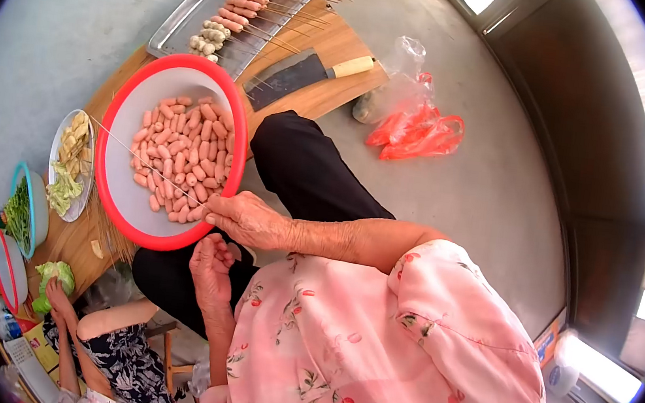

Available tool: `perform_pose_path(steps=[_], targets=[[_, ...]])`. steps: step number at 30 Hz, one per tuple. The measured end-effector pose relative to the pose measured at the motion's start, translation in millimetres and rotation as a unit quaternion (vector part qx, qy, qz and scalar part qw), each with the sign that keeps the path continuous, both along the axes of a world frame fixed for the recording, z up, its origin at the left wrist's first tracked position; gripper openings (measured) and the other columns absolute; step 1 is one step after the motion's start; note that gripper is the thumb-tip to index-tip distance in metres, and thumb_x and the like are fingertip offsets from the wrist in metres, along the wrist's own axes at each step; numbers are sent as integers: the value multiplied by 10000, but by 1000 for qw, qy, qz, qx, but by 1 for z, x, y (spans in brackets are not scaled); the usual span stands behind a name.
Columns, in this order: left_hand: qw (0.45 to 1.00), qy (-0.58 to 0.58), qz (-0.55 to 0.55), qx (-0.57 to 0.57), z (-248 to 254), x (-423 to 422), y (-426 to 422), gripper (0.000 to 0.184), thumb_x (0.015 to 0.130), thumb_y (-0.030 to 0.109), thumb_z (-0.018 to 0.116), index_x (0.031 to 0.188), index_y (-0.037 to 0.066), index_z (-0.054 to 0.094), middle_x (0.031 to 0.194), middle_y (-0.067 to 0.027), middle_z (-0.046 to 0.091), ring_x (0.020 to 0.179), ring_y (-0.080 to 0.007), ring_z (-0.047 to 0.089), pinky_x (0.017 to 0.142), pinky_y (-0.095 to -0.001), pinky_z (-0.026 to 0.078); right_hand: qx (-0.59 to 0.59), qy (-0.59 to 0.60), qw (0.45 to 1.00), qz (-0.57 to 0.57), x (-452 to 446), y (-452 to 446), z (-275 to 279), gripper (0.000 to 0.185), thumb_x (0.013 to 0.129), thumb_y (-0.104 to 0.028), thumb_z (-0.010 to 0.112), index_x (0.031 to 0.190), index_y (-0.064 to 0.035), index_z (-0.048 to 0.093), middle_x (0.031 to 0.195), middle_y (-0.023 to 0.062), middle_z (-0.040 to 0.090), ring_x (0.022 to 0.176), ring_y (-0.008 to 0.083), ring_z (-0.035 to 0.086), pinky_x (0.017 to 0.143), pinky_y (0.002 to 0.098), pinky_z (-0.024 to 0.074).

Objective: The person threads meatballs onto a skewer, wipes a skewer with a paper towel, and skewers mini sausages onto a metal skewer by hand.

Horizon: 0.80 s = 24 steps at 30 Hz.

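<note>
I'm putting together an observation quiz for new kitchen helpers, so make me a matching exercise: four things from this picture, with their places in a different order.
Things:
1. loose sausages
2. skewer slanting across them
3. knife
4. red bag

Places:
A. on the wooden surface
B. on the floor
C. inside the large red-rimmed basin
D. in the right hand

Pairs: 1-C; 2-D; 3-A; 4-B

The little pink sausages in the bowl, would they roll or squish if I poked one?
The sausages would probably roll, being short and rounded, though the crowded pile might hold them back. They may slide too, since they look smooth. They're likely soft enough to poke through: the skewered sausages are already pierced.
</note>
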<state>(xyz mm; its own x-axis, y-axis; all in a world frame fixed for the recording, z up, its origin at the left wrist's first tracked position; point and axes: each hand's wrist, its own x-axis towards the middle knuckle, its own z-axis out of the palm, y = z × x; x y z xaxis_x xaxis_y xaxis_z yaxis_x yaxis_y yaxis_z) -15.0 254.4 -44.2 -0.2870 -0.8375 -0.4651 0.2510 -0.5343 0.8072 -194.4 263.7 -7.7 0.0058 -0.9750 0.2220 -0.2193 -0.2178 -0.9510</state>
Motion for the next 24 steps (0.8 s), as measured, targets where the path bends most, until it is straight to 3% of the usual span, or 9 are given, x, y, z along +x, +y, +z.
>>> perform_pose_path(steps=[19, 24], targets=[[998, 28, -42, 24, -23, 16, -19, 339, 831, 375, 655, 977, 75, 595, 787, 3, 566, 685, -117, 501, 614, -248, 389, -60, -16, 994, -89, -3, 0, -7, 148, 869, -151, 556, 959, -35, 572, 688, 178, 588, 689, 365, 606, 606, 432, 477], [998, 28, -48, 26, -20, 15, -20, 356, 856, 392, 616, 1027, 81, 585, 838, -9, 584, 711, -124, 503, 621, -256, 395, -46, -3, 997, -55, -6, 8, 0, 167, 858, -136, 539, 998, -56, 581, 744, 188, 604, 717, 376, 609, 639, 428, 489]])
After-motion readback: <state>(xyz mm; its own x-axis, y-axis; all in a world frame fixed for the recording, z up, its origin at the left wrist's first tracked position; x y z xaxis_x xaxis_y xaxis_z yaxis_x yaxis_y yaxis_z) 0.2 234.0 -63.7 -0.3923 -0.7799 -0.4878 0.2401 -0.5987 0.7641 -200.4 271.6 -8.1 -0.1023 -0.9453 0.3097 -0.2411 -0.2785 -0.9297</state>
